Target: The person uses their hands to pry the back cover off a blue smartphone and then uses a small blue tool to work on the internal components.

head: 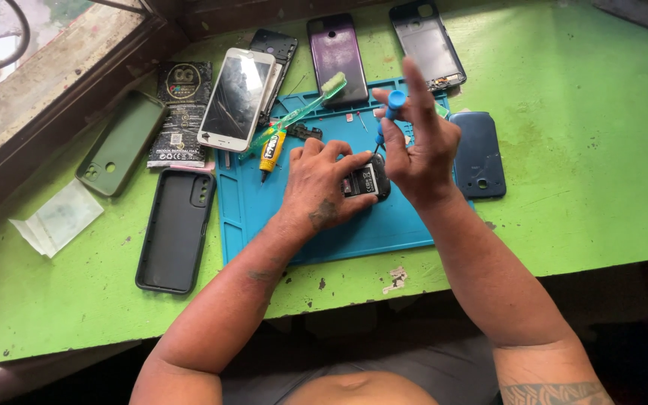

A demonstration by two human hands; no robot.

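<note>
My left hand (322, 182) pins the small dark opened phone (367, 182) flat at the blue silicone mat's (264, 206) centre, so my right hand (420, 154), pinching the blue-handled screwdriver (390, 111) upright at one o'clock, bears down steadily.

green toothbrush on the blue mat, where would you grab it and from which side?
Judging by its pose, take the green toothbrush mid-handle, pinching across the thin shaft from above. It lies flat and diagonal on the blue mat, bristle head up-right. The lower handle end sits by the yellow glue tube, the white phone close on the left. Mid-handle looks least crowded.
</note>
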